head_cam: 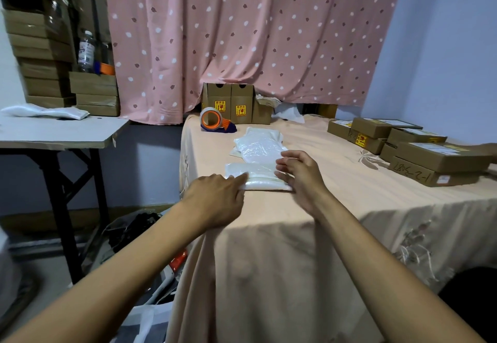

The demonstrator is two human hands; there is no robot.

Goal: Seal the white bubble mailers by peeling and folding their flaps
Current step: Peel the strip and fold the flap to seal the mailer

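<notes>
The left hand [215,197] lies palm down at the near left edge of the table [309,235]. Its fingers are extended and nearly straight, and the fingertips [242,179] press on the left end of the near mailer [259,180]. The right hand [302,174] is at the right end of the same mailer, with the fingers curled over the edge and gripping it. Whether the thumb is under the mailer cannot be determined.

The near mailer is white and lies flat on the peach tablecloth, long side toward the person, between the two hands. Directly behind it, and touching it, is a loose pile of white mailers [258,145].

Farther back, near the left rear corner of the table, an orange tape dispenser [215,121] stands on its side. Two upright cardboard boxes [228,106] with yellow labels stand against the pink dotted curtain [242,33]. Flat cardboard boxes [435,158] are stacked on the right side of the table, well apart from the mailers. A side table [59,133] stands to the left.
</notes>
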